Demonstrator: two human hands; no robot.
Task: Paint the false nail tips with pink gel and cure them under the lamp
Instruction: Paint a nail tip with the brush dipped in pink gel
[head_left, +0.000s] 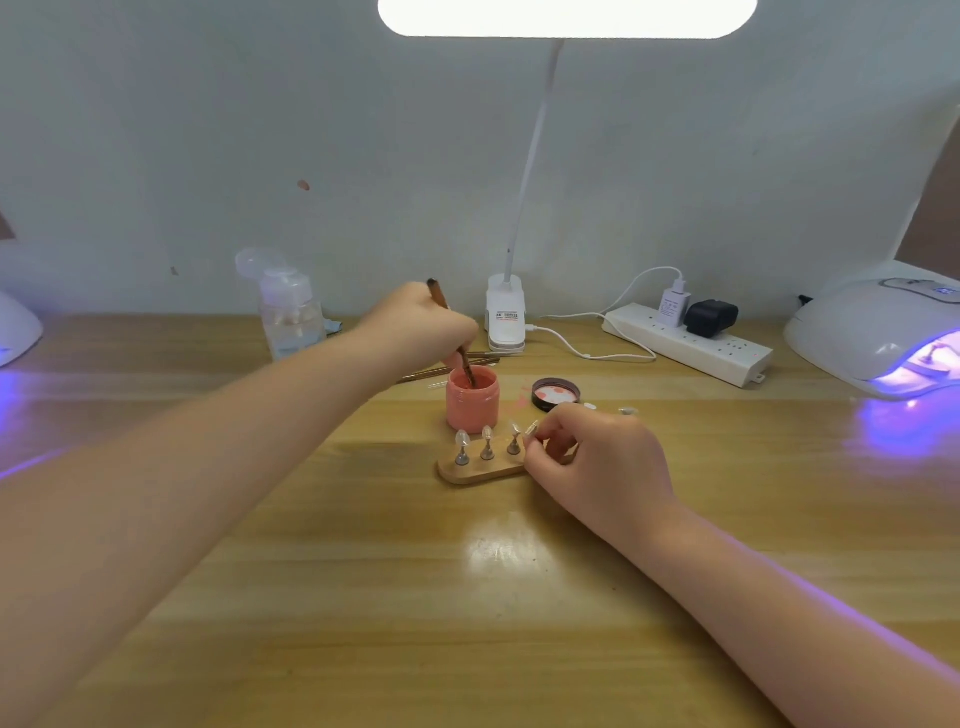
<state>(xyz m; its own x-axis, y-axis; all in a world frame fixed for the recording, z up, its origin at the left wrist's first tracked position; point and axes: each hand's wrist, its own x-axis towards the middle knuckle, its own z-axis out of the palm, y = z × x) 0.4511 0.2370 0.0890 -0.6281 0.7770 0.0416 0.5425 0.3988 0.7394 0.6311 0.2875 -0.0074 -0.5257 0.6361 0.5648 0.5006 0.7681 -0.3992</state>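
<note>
Wide yellow wooden table under everything. White dome curing lamp glowing purple, far off at the right edge. Small pink round jar of gel near the middle, open, its dark round lid just beside. Little oval wooden stand in front of the jar, with clear false nail tips on metal pegs, still unpainted. Left hand curled tight round a thin brown brush, tip down in the gel. Right hand at the stand's end, fingers pinching one peg. Likely trouble: too much gel picked up, then drips; jar knocked over by the brush; stand tipped by a push.
</note>
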